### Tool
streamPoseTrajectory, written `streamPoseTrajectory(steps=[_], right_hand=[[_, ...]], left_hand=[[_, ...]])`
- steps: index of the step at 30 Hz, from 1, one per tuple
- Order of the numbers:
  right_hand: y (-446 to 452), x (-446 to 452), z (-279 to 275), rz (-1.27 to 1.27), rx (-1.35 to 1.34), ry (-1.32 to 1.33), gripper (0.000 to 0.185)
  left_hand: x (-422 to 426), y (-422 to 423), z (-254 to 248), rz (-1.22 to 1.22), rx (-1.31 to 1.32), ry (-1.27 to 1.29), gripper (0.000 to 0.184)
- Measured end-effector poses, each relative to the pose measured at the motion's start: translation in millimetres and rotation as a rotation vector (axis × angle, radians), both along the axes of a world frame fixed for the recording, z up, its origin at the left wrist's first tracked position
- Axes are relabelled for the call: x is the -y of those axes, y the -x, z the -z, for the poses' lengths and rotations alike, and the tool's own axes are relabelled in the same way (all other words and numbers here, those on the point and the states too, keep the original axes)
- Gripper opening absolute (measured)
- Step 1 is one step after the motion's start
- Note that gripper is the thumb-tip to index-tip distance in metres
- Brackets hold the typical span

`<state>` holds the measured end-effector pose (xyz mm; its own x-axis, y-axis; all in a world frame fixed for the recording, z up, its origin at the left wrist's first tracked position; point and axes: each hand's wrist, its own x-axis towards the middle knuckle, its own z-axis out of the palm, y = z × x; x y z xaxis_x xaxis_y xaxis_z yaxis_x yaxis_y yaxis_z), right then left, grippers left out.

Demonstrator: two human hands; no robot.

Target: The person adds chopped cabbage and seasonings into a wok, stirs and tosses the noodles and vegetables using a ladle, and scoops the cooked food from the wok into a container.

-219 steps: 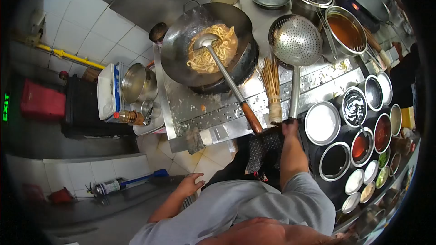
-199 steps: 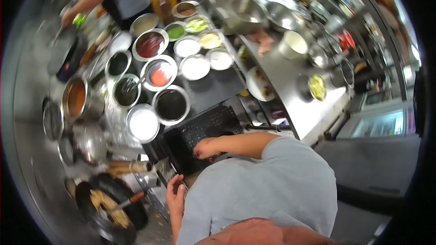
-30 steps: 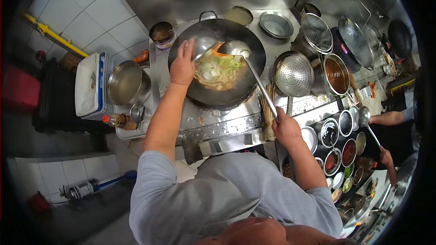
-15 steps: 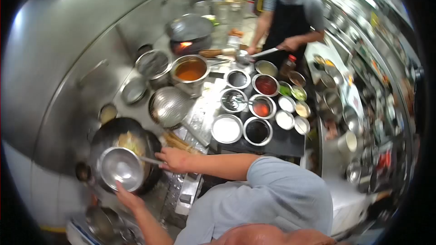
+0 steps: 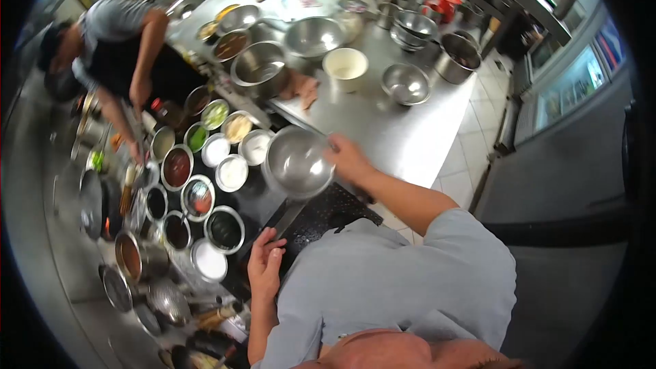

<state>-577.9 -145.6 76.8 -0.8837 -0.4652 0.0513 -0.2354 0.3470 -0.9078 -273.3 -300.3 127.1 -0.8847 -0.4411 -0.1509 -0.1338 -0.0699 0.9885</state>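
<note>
My right hand (image 5: pixel 352 160) grips the rim of a steel mixing bowl (image 5: pixel 297 164) at the bowl's right side. The bowl looks bare inside and hangs over the front of the counter, beside the seasoning pots. My left hand (image 5: pixel 266 263) is raised below the bowl, with its fingers apart and nothing in them. Near it stands a pot of white powder or grains (image 5: pixel 209 260). At the lower left edge a dark wok (image 5: pixel 213 344) is partly in view, with pale food in it.
Several seasoning pots, including one of red sauce (image 5: pixel 177 167), crowd the counter at left. Behind lies a steel table (image 5: pixel 403 133) with a white tub (image 5: pixel 345 68) and another steel bowl (image 5: pixel 406 84). A co-worker (image 5: pixel 119 48) in a dark apron leans in at upper left.
My view has swung right, away from the wok. The bowl has gone from over the wok to the counter. My right hand has swapped a utensil handle for the bowl; my left has let go.
</note>
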Motion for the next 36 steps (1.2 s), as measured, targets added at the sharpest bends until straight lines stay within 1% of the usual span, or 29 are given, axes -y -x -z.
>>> streamPoseTrajectory(steps=[1, 2, 3, 4, 6, 7, 8, 10, 12, 13, 14, 16, 17, 18, 20, 21, 22, 24, 25, 27, 28, 29, 30, 31, 32, 33, 34, 35, 36], right_hand=[[31, -37, -16, 0.105, 0.260, 0.143, 0.041], [64, -75, -14, 0.235, 0.209, 0.144, 0.040], [105, -110, 12, 0.413, 0.168, 0.057, 0.038], [122, -139, -7, 0.471, 0.129, 0.091, 0.034], [167, -184, -2, 0.635, 0.160, 0.116, 0.023], [184, -201, -1, 0.654, 0.214, 0.022, 0.022], [197, -213, 7, 0.644, 0.282, 0.110, 0.026], [195, -218, 20, 0.741, 0.462, 0.523, 0.031], [173, -213, 24, 0.769, 0.654, 0.475, 0.035], [168, -205, 19, 0.730, 0.724, 0.368, 0.034], [176, -205, 35, 0.701, 0.739, 0.345, 0.034], [192, -202, 69, 0.614, 0.440, 0.332, 0.034], [198, -197, 74, 0.599, 0.440, 0.217, 0.034], [197, -182, 62, 0.566, 0.440, 0.213, 0.034], [187, -148, 37, 0.397, 0.768, -0.123, 0.038], [197, -139, 86, 0.253, 0.044, -0.525, 0.041], [174, -102, 33, 0.257, -0.249, -0.493, 0.043], [188, -60, 18, 0.077, -0.368, -0.498, 0.046], [208, -58, 42, 0.055, -0.466, -0.587, 0.045], [271, -32, 76, 0.076, -0.380, -0.777, 0.041], [246, -25, 36, 0.018, -0.301, -0.654, 0.040], [248, -31, 32, -0.049, -0.436, -0.862, 0.042], [259, -40, 44, -0.089, -0.451, -0.872, 0.041], [239, -47, 32, -0.104, -0.506, -0.862, 0.031], [223, -50, 16, -0.130, -0.571, -1.006, 0.030], [247, -67, 37, -0.259, -0.698, -1.072, 0.029], [284, -76, 73, -0.106, -0.430, -0.982, 0.033], [266, -49, 58, -0.139, -0.465, -0.964, 0.033], [202, -22, 10, -0.205, -0.632, -0.937, 0.036]], left_hand=[[-9, 25, 0, 0.052, 0.012, 0.009, 0.050], [-17, 50, -3, 0.085, 0.017, 0.005, 0.050], [-24, 72, -5, 0.159, 0.055, 0.025, 0.049], [-28, 90, -6, 0.225, 0.089, 0.044, 0.048], [-39, 122, -9, 0.216, 0.087, 0.029, 0.044], [-41, 132, -7, 0.245, 0.085, 0.064, 0.043], [-43, 140, -7, 0.272, 0.080, 0.100, 0.042], [-47, 149, -4, 0.266, 0.085, 0.102, 0.042], [-44, 147, -2, 0.234, 0.096, 0.110, 0.042], [-44, 145, 2, 0.238, 0.096, 0.066, 0.044], [-46, 136, 3, 0.237, 0.105, 0.017, 0.046], [-49, 119, 0, 0.172, 0.146, -0.024, 0.046], [-48, 113, -1, 0.149, 0.164, -0.058, 0.046], [-47, 104, -1, 0.117, 0.159, -0.058, 0.046], [-48, 75, 4, -0.023, 0.167, -0.070, 0.046], [-47, 62, 10, -0.055, 0.163, -0.074, 0.046], [-47, 46, 18, -0.138, 0.187, -0.106, 0.046], [-59, 20, 30, -0.283, 0.222, -0.160, 0.045], [-64, 13, 33, -0.287, 0.254, -0.179, 0.046], [-71, -8, 32, -0.362, 0.309, -0.154, 0.048], [-73, -19, 28, -0.373, 0.335, -0.089, 0.049], [-74, -30, 25, -0.383, 0.369, -0.028, 0.049], [-76, -44, 21, -0.424, 0.360, -0.018, 0.048], [-79, -60, 24, -0.509, 0.336, -0.035, 0.048], [-88, -75, 33, -0.623, 0.341, -0.057, 0.048], [-95, -89, 40, -0.684, 0.345, -0.042, 0.048], [-98, -101, 46, -0.716, 0.343, -0.020, 0.048], [-102, -113, 48, -0.773, 0.363, -0.001, 0.044], [-106, -129, 52, -0.816, 0.347, -0.006, 0.044]])
